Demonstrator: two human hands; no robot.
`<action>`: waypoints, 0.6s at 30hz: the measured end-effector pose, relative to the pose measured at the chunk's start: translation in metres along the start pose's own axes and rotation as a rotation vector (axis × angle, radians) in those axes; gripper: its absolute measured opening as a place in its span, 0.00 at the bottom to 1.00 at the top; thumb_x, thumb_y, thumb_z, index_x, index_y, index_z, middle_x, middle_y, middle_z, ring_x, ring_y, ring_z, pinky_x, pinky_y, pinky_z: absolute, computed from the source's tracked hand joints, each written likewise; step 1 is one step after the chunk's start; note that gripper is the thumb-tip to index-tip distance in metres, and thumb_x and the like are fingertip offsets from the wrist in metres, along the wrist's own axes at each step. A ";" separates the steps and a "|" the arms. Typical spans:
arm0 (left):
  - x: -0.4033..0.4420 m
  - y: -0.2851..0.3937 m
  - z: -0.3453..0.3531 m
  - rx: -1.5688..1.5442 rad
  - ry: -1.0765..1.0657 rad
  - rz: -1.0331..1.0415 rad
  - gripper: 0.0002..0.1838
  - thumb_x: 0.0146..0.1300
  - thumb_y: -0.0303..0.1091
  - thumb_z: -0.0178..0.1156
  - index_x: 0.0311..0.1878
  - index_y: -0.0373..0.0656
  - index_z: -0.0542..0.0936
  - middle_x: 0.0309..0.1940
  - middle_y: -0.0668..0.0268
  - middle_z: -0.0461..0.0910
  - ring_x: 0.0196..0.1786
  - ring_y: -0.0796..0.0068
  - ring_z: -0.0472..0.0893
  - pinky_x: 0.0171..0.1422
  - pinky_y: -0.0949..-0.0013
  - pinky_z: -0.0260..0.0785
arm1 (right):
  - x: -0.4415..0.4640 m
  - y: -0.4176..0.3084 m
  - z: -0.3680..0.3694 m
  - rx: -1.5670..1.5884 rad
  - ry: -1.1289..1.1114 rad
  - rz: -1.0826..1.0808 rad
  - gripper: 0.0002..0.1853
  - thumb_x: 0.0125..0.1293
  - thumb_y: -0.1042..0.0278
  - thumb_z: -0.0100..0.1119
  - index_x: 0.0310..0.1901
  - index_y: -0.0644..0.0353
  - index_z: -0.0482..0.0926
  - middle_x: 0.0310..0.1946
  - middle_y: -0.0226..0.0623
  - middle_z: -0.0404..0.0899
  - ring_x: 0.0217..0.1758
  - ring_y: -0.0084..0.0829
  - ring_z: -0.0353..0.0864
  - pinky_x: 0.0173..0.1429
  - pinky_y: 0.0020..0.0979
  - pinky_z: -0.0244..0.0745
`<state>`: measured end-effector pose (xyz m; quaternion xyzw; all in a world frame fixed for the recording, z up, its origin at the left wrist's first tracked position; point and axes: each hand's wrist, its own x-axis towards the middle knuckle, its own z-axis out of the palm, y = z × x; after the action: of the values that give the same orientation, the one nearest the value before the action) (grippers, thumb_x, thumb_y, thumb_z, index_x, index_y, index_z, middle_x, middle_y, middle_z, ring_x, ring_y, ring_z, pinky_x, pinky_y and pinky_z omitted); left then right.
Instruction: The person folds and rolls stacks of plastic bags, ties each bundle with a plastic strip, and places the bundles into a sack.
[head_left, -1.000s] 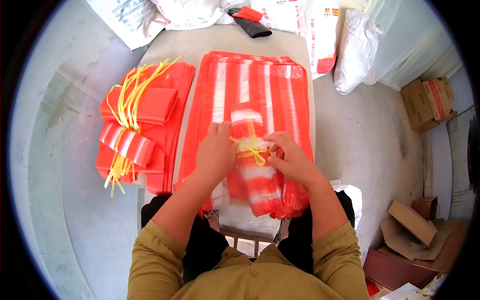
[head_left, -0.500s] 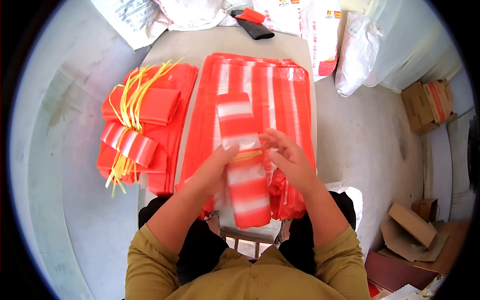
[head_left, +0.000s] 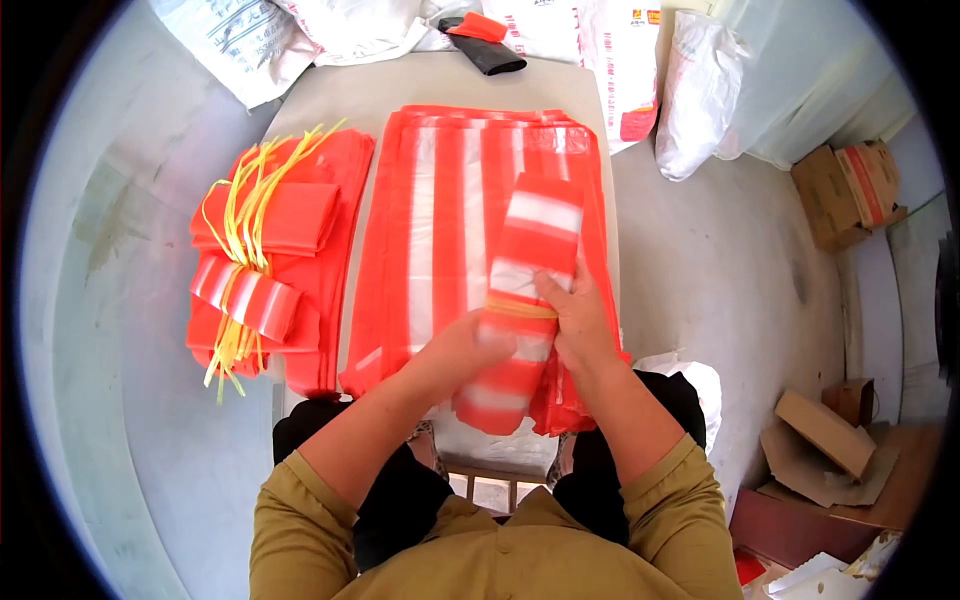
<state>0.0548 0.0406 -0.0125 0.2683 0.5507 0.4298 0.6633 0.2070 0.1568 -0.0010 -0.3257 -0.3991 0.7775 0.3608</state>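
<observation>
A folded bundle of red-and-white striped plastic bags (head_left: 541,212) slants above the big striped stack, a yellow band around its middle. My right hand (head_left: 583,318) grips its right edge beside the band, thumb on top. Over the lower part lies my left hand (head_left: 478,345), closed on the bundle but blurred, its fingers partly hidden. Beneath both hands spreads a flat stack of striped plastic bags (head_left: 425,230), crumpled near my right wrist. To the left, yellow ties (head_left: 240,215) lie across a small striped roll (head_left: 262,305) and folded red bags (head_left: 310,215).
The grey table (head_left: 330,95) carries the stacks. Behind it stand white printed sacks (head_left: 365,30), with a black-and-red roll (head_left: 487,52) at the far edge. Cardboard boxes (head_left: 850,195) sit on the floor to the right, and an open carton (head_left: 825,455) is nearer me.
The bundle has swung so its top leans right. My right hand has gone from loose beside it to gripping its edge, while my left hand has slid down to the lower part.
</observation>
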 end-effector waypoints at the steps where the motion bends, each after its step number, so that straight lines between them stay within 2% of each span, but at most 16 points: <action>1: 0.004 -0.008 0.000 -0.040 0.014 0.012 0.25 0.74 0.34 0.66 0.69 0.37 0.71 0.58 0.60 0.82 0.59 0.69 0.84 0.66 0.59 0.78 | 0.001 -0.007 -0.002 0.014 -0.015 -0.007 0.37 0.73 0.74 0.63 0.78 0.65 0.57 0.68 0.43 0.74 0.68 0.33 0.76 0.72 0.36 0.73; 2: 0.008 -0.015 0.001 -0.080 0.027 0.023 0.26 0.74 0.34 0.66 0.69 0.37 0.71 0.58 0.60 0.83 0.59 0.69 0.84 0.66 0.59 0.78 | 0.002 -0.011 -0.004 0.028 -0.028 -0.014 0.35 0.73 0.76 0.63 0.78 0.64 0.59 0.69 0.41 0.74 0.70 0.32 0.75 0.72 0.36 0.73; 5: 0.008 -0.007 0.004 -0.226 0.019 -0.028 0.27 0.72 0.32 0.67 0.70 0.36 0.70 0.59 0.59 0.82 0.59 0.68 0.84 0.66 0.58 0.78 | 0.007 -0.008 -0.009 -0.208 -0.062 -0.088 0.42 0.74 0.77 0.60 0.82 0.64 0.47 0.73 0.44 0.68 0.73 0.34 0.72 0.75 0.37 0.70; 6: 0.006 -0.001 0.005 -0.279 0.010 -0.059 0.28 0.72 0.31 0.67 0.71 0.36 0.69 0.59 0.58 0.82 0.60 0.68 0.83 0.66 0.58 0.78 | 0.009 -0.003 -0.012 -0.200 -0.039 -0.122 0.43 0.74 0.77 0.60 0.83 0.63 0.44 0.75 0.44 0.66 0.73 0.34 0.71 0.75 0.36 0.70; 8: 0.006 0.001 0.008 -0.165 0.024 -0.023 0.28 0.72 0.28 0.66 0.72 0.36 0.68 0.60 0.57 0.81 0.60 0.67 0.83 0.66 0.57 0.78 | 0.015 0.004 -0.018 -0.188 0.006 -0.191 0.47 0.74 0.78 0.59 0.84 0.63 0.37 0.77 0.46 0.62 0.75 0.35 0.69 0.77 0.36 0.68; 11: 0.004 -0.002 0.012 -0.095 0.001 -0.008 0.30 0.71 0.25 0.65 0.73 0.36 0.67 0.62 0.56 0.80 0.62 0.66 0.82 0.66 0.56 0.79 | 0.021 0.000 -0.026 -0.137 0.058 -0.239 0.44 0.77 0.75 0.56 0.84 0.63 0.39 0.79 0.47 0.60 0.77 0.35 0.67 0.79 0.36 0.64; 13: 0.006 -0.005 0.011 -0.106 -0.011 -0.040 0.31 0.70 0.24 0.66 0.74 0.36 0.67 0.62 0.56 0.79 0.62 0.65 0.82 0.66 0.56 0.78 | 0.028 -0.002 -0.035 -0.178 0.099 -0.356 0.39 0.79 0.69 0.53 0.83 0.62 0.44 0.80 0.48 0.60 0.80 0.38 0.63 0.81 0.38 0.61; 15: 0.011 -0.009 0.008 -0.139 -0.006 -0.098 0.33 0.69 0.24 0.67 0.75 0.36 0.66 0.63 0.56 0.79 0.63 0.65 0.81 0.67 0.56 0.78 | 0.026 -0.012 -0.044 -0.535 -0.013 -0.504 0.35 0.81 0.64 0.50 0.82 0.61 0.51 0.81 0.48 0.59 0.84 0.42 0.57 0.83 0.40 0.56; 17: 0.010 -0.005 0.009 -0.168 -0.013 -0.106 0.35 0.68 0.24 0.68 0.75 0.36 0.65 0.64 0.55 0.78 0.64 0.66 0.81 0.68 0.58 0.77 | 0.019 -0.030 -0.049 -1.208 -0.292 -0.655 0.31 0.81 0.58 0.48 0.80 0.59 0.59 0.82 0.48 0.57 0.87 0.47 0.50 0.85 0.44 0.50; 18: 0.009 -0.004 0.009 -0.181 -0.016 -0.111 0.35 0.68 0.24 0.68 0.76 0.36 0.64 0.64 0.55 0.78 0.64 0.66 0.80 0.68 0.59 0.77 | 0.018 -0.027 -0.046 -1.375 -0.377 -0.612 0.31 0.80 0.56 0.49 0.79 0.58 0.61 0.82 0.48 0.57 0.87 0.48 0.48 0.86 0.46 0.47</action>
<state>0.0650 0.0476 -0.0184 0.1797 0.5184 0.4380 0.7121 0.2417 0.2009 -0.0031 -0.2140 -0.9188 0.2628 0.2024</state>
